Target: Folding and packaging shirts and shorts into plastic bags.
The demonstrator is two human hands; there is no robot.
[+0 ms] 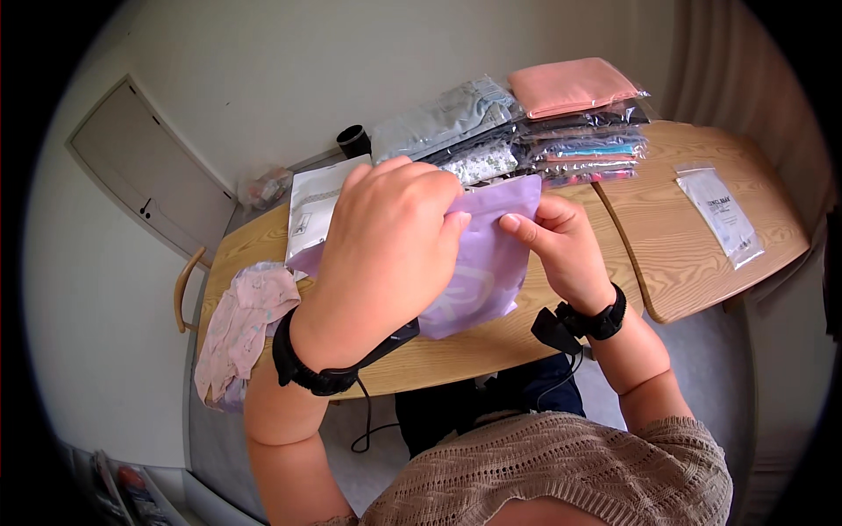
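A lilac plastic packaging bag [478,276] with a pale printed mark hangs above the front of the table. My left hand [381,232] grips its upper edge near the middle, thumb in front; the back of the hand hides much of the bag's left part. At the upper right corner, my right hand [561,241] pinches the bag between thumb and curled fingers. What is inside the bag, if anything, cannot be seen. Just beyond my left hand lies a white printed package [307,206].
Stacked clothes in clear bags [583,145] rise at the back, with a folded salmon-pink garment [574,86] on top. A black cup [353,142] stands beside them. Pink patterned clothing [250,320] drapes over the left table edge. A clear-wrapped packet [719,215] lies on the right tabletop.
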